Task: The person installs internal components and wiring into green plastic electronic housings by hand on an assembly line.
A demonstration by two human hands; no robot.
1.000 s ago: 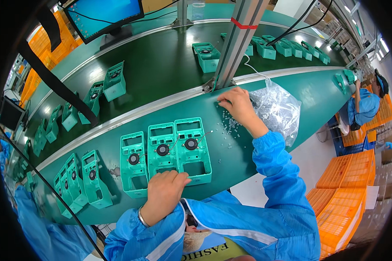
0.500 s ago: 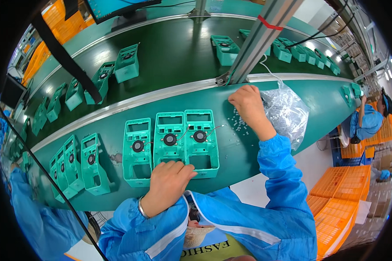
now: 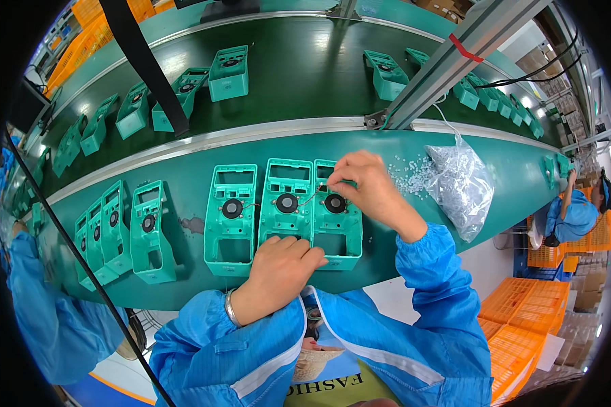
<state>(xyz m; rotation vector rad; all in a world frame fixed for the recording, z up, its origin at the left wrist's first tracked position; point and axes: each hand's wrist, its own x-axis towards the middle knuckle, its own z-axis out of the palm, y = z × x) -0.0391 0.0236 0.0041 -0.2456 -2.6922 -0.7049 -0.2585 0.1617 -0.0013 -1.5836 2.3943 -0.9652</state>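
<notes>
Right hand [image 3: 366, 186] pinches something small over right housing [image 3: 337, 214]; left hand [image 3: 278, 268] flat, steadying near edge. Light, stiff plastic—I'd grip its rim.

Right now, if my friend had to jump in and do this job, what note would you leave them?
Left hand: resting flat on the lower edge of the middle green housing, holding it down.
Right hand: over the top of the right green housing, fingers pinched together near its black fan; whether they grip a small part cannot be told.
Three housings lie side by side on the green bench, each with a fan. The left green housing is untouched.
The clear bag of small parts lies to the right, with loose bits spilled beside it.
More housings wait at the left.
</notes>
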